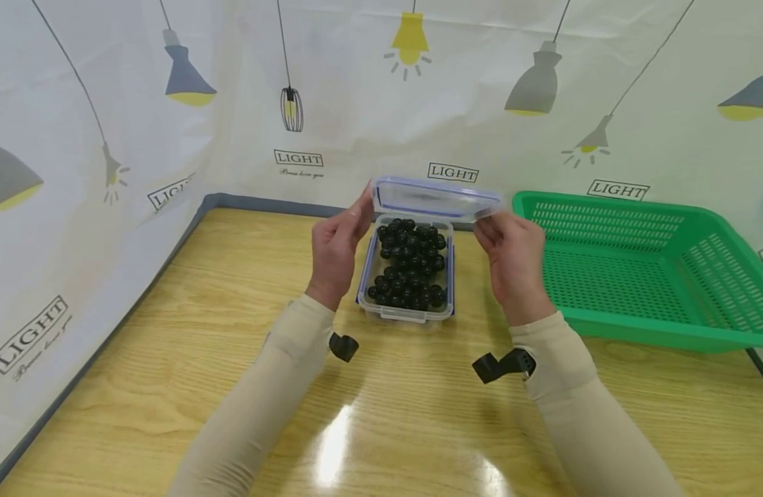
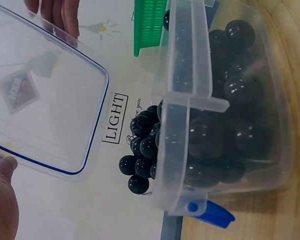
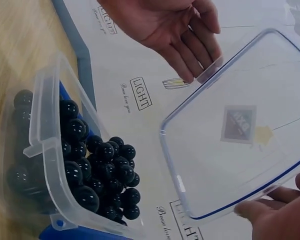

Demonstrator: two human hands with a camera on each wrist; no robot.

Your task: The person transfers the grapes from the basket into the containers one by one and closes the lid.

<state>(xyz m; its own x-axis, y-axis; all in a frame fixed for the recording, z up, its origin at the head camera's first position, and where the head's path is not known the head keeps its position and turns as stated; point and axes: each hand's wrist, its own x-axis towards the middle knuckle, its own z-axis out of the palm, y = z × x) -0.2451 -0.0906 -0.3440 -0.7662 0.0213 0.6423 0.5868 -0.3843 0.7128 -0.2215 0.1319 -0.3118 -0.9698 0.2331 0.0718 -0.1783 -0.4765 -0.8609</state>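
A clear plastic lid with a blue seal is held up, tilted, over the back of a clear food container. My left hand holds its left edge, and the fingers of my right hand grip the right edge. Below, the container stands uncovered on the table. Dark round grapes fill it in bunches, some rising above the rim in the right wrist view. A blue side latch hangs folded outward.
On the right stands a green perforated plastic basket, close beside my right hand. The wooden table ends at a white curtain printed with lamps at the back and left. Each wrist wears a black strap.
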